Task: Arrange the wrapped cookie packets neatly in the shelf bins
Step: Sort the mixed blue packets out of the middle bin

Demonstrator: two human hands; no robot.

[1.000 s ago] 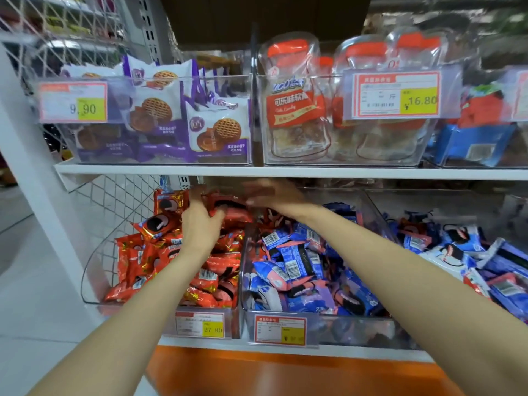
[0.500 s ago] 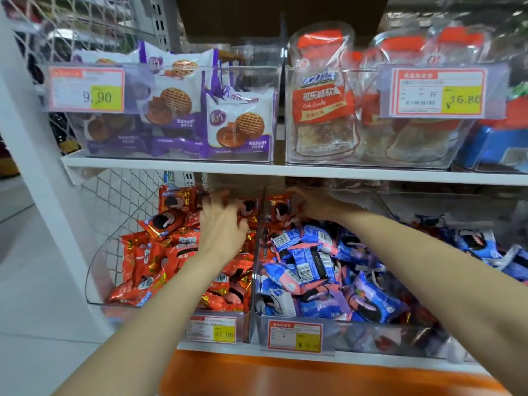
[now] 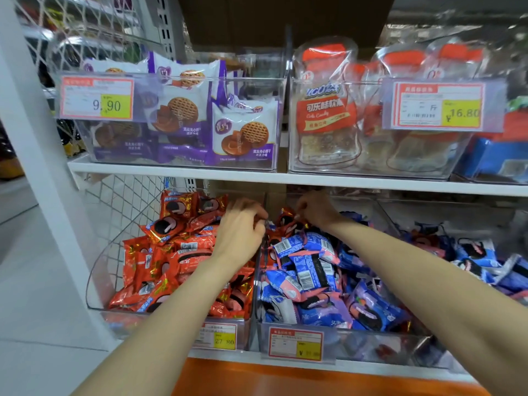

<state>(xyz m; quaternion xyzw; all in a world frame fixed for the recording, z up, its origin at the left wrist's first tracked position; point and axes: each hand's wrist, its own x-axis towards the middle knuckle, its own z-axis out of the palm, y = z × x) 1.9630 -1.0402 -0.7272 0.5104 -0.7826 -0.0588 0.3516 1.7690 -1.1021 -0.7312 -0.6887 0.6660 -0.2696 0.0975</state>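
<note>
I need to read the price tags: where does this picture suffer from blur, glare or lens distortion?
Head view, geometry: the wide lens slants the white post and the shelf edge. Head view, sharpness: the far-right bin is smeared. Head view, legibility: the 9.90 tag and 27.80 tag read well, the 16.80 tag looks hazy, the blue bin's tag has an unreadable price.
</note>
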